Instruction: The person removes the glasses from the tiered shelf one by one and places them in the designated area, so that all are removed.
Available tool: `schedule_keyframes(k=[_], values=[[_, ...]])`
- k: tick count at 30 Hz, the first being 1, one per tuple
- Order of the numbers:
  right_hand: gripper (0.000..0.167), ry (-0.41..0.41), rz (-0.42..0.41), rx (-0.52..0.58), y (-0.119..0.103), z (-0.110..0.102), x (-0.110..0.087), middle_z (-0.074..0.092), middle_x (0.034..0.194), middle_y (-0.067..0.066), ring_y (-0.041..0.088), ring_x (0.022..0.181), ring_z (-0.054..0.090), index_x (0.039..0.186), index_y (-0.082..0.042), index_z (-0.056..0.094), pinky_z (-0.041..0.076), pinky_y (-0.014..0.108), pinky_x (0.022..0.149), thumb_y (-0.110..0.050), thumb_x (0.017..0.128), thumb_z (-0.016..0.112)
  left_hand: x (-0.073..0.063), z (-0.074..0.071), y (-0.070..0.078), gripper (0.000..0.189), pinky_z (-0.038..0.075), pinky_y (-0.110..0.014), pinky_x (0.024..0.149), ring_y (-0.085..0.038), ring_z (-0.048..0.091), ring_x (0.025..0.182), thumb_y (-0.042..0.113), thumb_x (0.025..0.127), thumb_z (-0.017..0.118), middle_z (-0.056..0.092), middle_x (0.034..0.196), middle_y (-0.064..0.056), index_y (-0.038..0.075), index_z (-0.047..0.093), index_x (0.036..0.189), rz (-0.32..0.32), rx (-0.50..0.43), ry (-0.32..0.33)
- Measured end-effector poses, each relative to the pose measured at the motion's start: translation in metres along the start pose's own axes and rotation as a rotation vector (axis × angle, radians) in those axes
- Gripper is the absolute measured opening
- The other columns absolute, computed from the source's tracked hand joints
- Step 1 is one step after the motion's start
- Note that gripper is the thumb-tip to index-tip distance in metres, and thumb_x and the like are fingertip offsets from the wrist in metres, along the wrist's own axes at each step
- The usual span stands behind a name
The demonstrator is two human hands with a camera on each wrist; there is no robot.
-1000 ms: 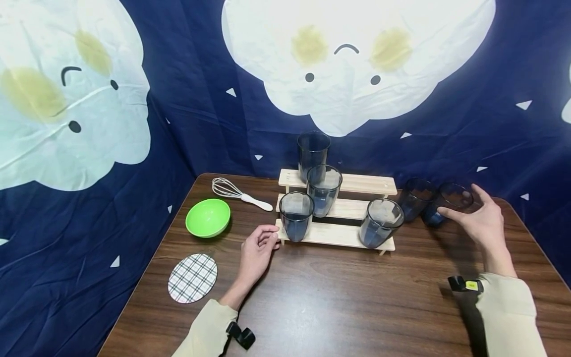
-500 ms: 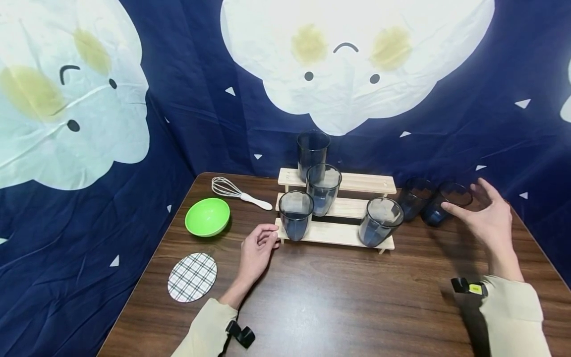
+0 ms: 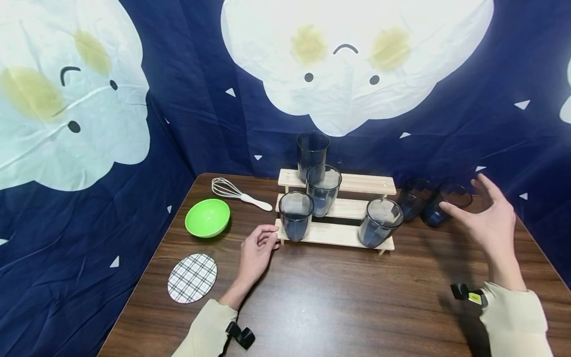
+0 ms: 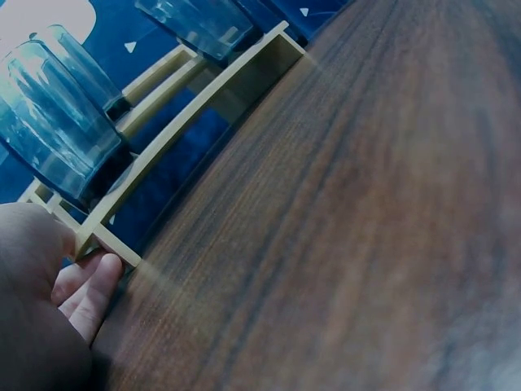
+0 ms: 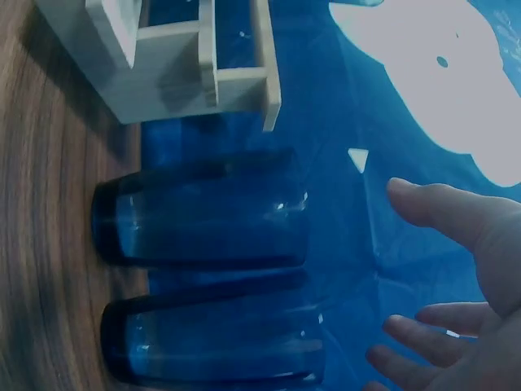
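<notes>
At the left end of a three-tier wooden rack [image 3: 334, 235], my left hand [image 3: 256, 254] grips the lowest shelf. In the left wrist view its fingers [image 4: 98, 289] curl beside the rack's leg. My right hand [image 3: 489, 224] is spread beside the rightmost dark glass tumbler [image 3: 434, 213], holding nothing. The right wrist view shows a gap between its thumb [image 5: 431, 204] and that tumbler. Another tumbler [image 3: 411, 204] stands close by, right of the rack. On the rack are tumblers at bottom left [image 3: 296, 223] and bottom right [image 3: 376, 230], mid-shelf [image 3: 324, 191] and top left [image 3: 310, 153].
A green bowl [image 3: 207, 218], a white whisk [image 3: 255, 201] and a round checked mat [image 3: 193, 278] lie on the left of the wooden table [image 3: 348, 307]. A dark blue cloth [image 3: 214, 134] with cloud faces hangs behind the table.
My right hand has drawn right and back from the rightmost tumbler, which remains upright in place. The left hand stays at the rack's end.
</notes>
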State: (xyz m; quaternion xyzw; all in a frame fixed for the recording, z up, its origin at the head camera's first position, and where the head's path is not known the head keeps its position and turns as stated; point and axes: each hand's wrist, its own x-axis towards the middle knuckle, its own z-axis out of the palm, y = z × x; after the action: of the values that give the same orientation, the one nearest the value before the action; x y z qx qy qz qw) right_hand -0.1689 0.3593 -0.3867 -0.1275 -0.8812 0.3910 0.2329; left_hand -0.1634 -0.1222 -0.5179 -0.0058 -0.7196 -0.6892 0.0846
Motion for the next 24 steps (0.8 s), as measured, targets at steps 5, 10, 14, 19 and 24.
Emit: schedule_keyframes(k=[5, 10, 14, 19, 24], values=[[0.096, 0.031, -0.005, 0.039, -0.010, 0.001, -0.007, 0.059, 0.163, 0.007, 0.006, 0.151, 0.050, 0.170, -0.027, 0.047, 0.034, 0.018, 0.129, -0.018, 0.087, 0.095, 0.000, 0.000, -0.001, 0.014, 0.072, -0.028, 0.083, -0.025, 0.079, 0.095, -0.005, 0.106, 0.070, 0.079, 0.107, -0.025, -0.007, 0.074, 0.119, -0.003, -0.001, -0.001], [0.086, 0.060, -0.021, 0.131, -0.019, 0.006, -0.012, 0.071, 0.141, -0.012, -0.014, 0.119, 0.058, 0.163, -0.023, 0.057, 0.046, 0.007, 0.102, -0.010, 0.087, 0.093, -0.001, 0.000, 0.000, 0.015, 0.072, -0.027, 0.083, -0.024, 0.079, 0.094, -0.005, 0.106, 0.070, 0.079, 0.108, -0.026, -0.007, 0.074, 0.120, 0.002, 0.001, -0.002], [0.078, 0.045, -0.070, 0.195, -0.023, 0.013, -0.017, 0.070, 0.129, -0.023, -0.015, 0.112, 0.059, 0.160, -0.019, 0.060, 0.046, 0.004, 0.090, -0.006, 0.090, 0.090, -0.001, 0.000, 0.000, 0.014, 0.072, -0.027, 0.082, -0.021, 0.079, 0.093, -0.006, 0.106, 0.069, 0.079, 0.107, -0.026, -0.007, 0.074, 0.120, 0.004, 0.001, -0.001], [0.065, 0.015, -0.150, 0.278, -0.028, 0.019, -0.025, 0.071, 0.126, -0.026, -0.009, 0.115, 0.064, 0.157, -0.015, 0.063, 0.049, 0.003, 0.091, -0.003, 0.096, 0.084, -0.001, 0.000, 0.001, 0.014, 0.072, -0.026, 0.082, -0.019, 0.079, 0.093, -0.006, 0.106, 0.069, 0.079, 0.107, -0.027, -0.007, 0.074, 0.119, 0.006, -0.001, -0.001], [0.061, -0.024, -0.240, 0.340, -0.035, 0.024, -0.034, 0.074, 0.127, -0.022, -0.003, 0.120, 0.066, 0.154, -0.013, 0.066, 0.051, 0.005, 0.098, 0.005, 0.097, 0.080, -0.001, 0.000, 0.002, 0.014, 0.072, -0.025, 0.081, -0.017, 0.078, 0.092, -0.006, 0.106, 0.069, 0.079, 0.107, -0.027, -0.008, 0.074, 0.120, 0.006, -0.008, -0.001]])
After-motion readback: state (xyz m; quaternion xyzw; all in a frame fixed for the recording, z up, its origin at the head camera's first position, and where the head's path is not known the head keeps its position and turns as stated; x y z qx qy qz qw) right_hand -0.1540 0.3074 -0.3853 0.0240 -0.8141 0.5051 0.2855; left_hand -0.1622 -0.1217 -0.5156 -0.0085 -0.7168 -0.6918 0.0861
